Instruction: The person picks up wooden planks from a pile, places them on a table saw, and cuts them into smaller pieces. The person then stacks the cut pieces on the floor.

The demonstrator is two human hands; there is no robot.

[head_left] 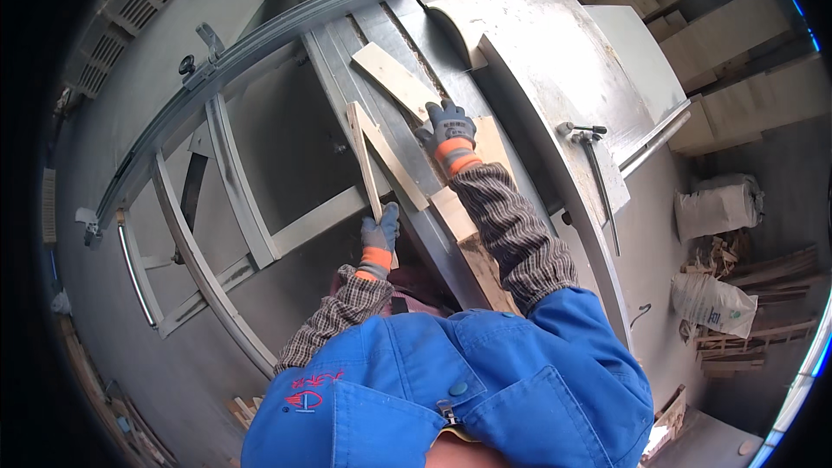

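Observation:
My left hand [380,230], in a grey glove with an orange cuff, is closed round the near end of a narrow wooden strip [364,160]. The strip stands out tilted beside the saw table's left edge. My right hand [451,127], gloved alike, grips the near end of a pale wooden board [394,78] over the metal sliding table [416,225]; its fingertips are partly hidden. A dark shadow runs along that board's edge. Between my hands another wooden piece [394,165] lies slantwise. More wood [492,152] lies right of my right hand, and further pieces [452,212] lie under my right forearm.
A metal fence rail [251,52] and an open support frame [234,182] extend left. The large saw tabletop [529,17] stands right, with a curved guard [459,30] and a clamp lever [589,134]. Stacked boards [728,43] and white sacks [715,303] are farther right.

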